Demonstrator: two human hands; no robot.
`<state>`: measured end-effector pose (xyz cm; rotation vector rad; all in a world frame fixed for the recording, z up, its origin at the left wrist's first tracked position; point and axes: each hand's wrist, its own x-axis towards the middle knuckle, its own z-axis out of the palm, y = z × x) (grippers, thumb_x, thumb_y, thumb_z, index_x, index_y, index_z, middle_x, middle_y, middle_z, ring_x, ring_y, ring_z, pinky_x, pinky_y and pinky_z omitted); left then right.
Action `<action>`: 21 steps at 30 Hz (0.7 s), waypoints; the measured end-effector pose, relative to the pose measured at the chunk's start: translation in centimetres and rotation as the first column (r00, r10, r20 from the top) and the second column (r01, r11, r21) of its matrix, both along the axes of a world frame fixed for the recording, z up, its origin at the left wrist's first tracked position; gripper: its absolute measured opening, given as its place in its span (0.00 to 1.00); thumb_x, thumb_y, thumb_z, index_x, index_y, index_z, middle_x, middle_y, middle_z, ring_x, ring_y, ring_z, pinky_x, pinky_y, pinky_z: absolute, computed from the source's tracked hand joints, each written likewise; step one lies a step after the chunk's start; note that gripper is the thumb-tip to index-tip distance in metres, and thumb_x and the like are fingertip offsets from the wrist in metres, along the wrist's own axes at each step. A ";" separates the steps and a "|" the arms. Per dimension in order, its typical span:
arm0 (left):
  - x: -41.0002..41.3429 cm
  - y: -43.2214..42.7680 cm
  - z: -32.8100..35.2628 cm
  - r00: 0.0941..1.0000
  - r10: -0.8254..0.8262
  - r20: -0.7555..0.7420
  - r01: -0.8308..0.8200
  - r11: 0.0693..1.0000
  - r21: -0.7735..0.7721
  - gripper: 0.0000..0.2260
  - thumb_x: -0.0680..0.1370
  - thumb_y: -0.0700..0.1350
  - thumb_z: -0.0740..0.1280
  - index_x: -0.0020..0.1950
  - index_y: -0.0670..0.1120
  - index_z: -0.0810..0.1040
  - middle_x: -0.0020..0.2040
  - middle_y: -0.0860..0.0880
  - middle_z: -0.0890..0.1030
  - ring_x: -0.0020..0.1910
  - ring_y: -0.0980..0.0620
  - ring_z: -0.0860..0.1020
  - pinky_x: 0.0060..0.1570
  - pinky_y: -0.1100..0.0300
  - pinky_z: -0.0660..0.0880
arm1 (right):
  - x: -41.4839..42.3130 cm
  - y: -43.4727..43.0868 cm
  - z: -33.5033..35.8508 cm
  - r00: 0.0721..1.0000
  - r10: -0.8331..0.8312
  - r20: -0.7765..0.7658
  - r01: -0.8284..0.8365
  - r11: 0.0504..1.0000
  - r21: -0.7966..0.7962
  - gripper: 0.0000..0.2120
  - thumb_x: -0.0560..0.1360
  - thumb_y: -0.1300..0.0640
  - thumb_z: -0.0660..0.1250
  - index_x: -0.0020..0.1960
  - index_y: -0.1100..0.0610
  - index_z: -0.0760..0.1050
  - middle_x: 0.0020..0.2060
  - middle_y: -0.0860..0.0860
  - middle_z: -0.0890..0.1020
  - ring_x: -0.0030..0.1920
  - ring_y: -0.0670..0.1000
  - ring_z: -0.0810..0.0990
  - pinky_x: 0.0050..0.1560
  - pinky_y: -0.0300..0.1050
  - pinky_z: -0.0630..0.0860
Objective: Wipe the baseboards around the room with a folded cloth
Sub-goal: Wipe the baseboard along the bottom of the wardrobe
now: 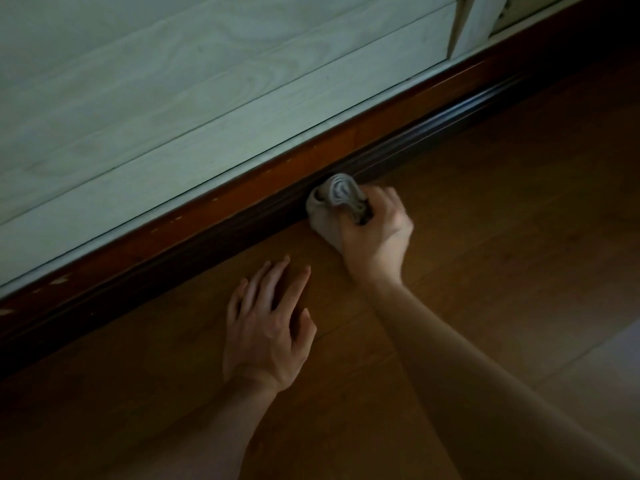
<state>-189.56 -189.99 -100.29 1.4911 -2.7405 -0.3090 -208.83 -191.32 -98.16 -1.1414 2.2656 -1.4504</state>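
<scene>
The left hand (268, 327) rests flat with fingers spread on the floor (485, 237), just short of the baseboard (242, 216). Beyond it, the right hand (375, 230) grips the folded cloth (332, 199) against the baseboard. Risk: the bunched cloth may skip the moulding grooves.

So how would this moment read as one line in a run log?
step: baseboard wipe | right hand: grips folded cloth against baseboard | left hand: flat on floor, fingers straight
</scene>
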 end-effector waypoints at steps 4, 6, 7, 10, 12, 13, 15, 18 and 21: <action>0.2 0.0 0.2 1.000 -0.004 -0.012 0.004 1.000 -0.002 0.25 0.79 0.57 0.55 0.77 0.60 0.64 0.78 0.51 0.64 0.77 0.48 0.60 0.74 0.43 0.57 | 1.8 -0.2 -0.1 0.992 0.124 -0.011 -0.125 0.992 -0.030 0.17 0.73 0.44 0.68 0.54 0.55 0.78 0.47 0.47 0.77 0.45 0.46 0.76 0.44 0.47 0.77; 0.0 0.0 0.3 1.000 0.003 -0.027 -0.003 1.000 0.014 0.25 0.79 0.57 0.55 0.77 0.60 0.64 0.78 0.51 0.64 0.77 0.48 0.60 0.74 0.42 0.57 | 0.5 -0.2 0.0 0.994 0.112 -0.021 -0.112 0.993 -0.025 0.16 0.73 0.46 0.66 0.54 0.56 0.79 0.48 0.48 0.77 0.46 0.46 0.77 0.45 0.44 0.77; -0.2 0.1 0.4 0.999 0.003 -0.034 -0.003 1.000 0.022 0.25 0.79 0.57 0.55 0.77 0.60 0.64 0.79 0.52 0.64 0.78 0.48 0.60 0.74 0.42 0.57 | -0.6 -0.2 -0.1 0.996 0.078 -0.030 -0.078 0.997 -0.011 0.14 0.74 0.50 0.67 0.55 0.57 0.79 0.48 0.48 0.77 0.46 0.45 0.76 0.46 0.42 0.76; -0.1 -0.1 0.4 1.000 0.011 -0.026 -0.010 0.999 0.040 0.25 0.79 0.58 0.53 0.77 0.60 0.63 0.79 0.52 0.63 0.78 0.48 0.59 0.74 0.40 0.58 | -4.8 -0.2 0.4 0.996 -0.088 -0.014 0.088 0.996 0.031 0.10 0.73 0.60 0.70 0.54 0.57 0.79 0.47 0.47 0.77 0.45 0.41 0.73 0.46 0.30 0.69; -0.3 -0.1 0.4 1.000 0.009 -0.013 -0.008 0.999 0.046 0.25 0.79 0.58 0.53 0.78 0.60 0.63 0.79 0.51 0.62 0.78 0.47 0.59 0.73 0.39 0.59 | -7.5 -0.2 1.1 0.991 -0.136 -0.014 0.137 0.988 0.073 0.10 0.73 0.60 0.70 0.54 0.58 0.79 0.47 0.48 0.77 0.44 0.42 0.73 0.44 0.26 0.66; -0.3 -0.1 0.5 1.000 0.007 -0.005 -0.006 0.999 0.047 0.25 0.79 0.58 0.53 0.78 0.59 0.64 0.79 0.50 0.62 0.78 0.47 0.59 0.73 0.39 0.59 | -8.5 -0.2 1.4 0.989 -0.145 -0.018 0.147 0.985 0.090 0.10 0.73 0.60 0.70 0.55 0.59 0.79 0.47 0.48 0.77 0.45 0.42 0.73 0.44 0.25 0.66; -0.5 -0.1 0.7 1.000 0.008 -0.001 -0.008 0.998 0.056 0.25 0.79 0.58 0.53 0.77 0.58 0.64 0.79 0.50 0.62 0.78 0.47 0.59 0.73 0.39 0.58 | -9.8 -0.4 1.8 0.983 -0.181 -0.005 0.180 0.975 0.127 0.12 0.74 0.59 0.69 0.57 0.58 0.79 0.49 0.49 0.77 0.46 0.43 0.72 0.45 0.26 0.66; -0.4 0.0 0.9 1.000 0.011 0.008 -0.011 0.997 0.073 0.25 0.79 0.57 0.54 0.77 0.58 0.65 0.79 0.49 0.63 0.78 0.46 0.60 0.73 0.39 0.58 | -10.1 -0.6 2.2 0.976 -0.217 0.010 0.213 0.964 0.158 0.12 0.74 0.60 0.68 0.58 0.58 0.79 0.50 0.51 0.78 0.47 0.44 0.72 0.48 0.36 0.69; -0.4 -0.1 1.2 1.000 0.002 0.020 -0.004 0.996 0.084 0.25 0.79 0.57 0.54 0.77 0.57 0.65 0.79 0.48 0.63 0.78 0.45 0.60 0.73 0.39 0.59 | -10.3 -0.8 2.5 0.976 -0.219 0.009 0.213 0.957 0.195 0.12 0.74 0.59 0.68 0.56 0.58 0.79 0.49 0.50 0.78 0.46 0.44 0.72 0.45 0.32 0.64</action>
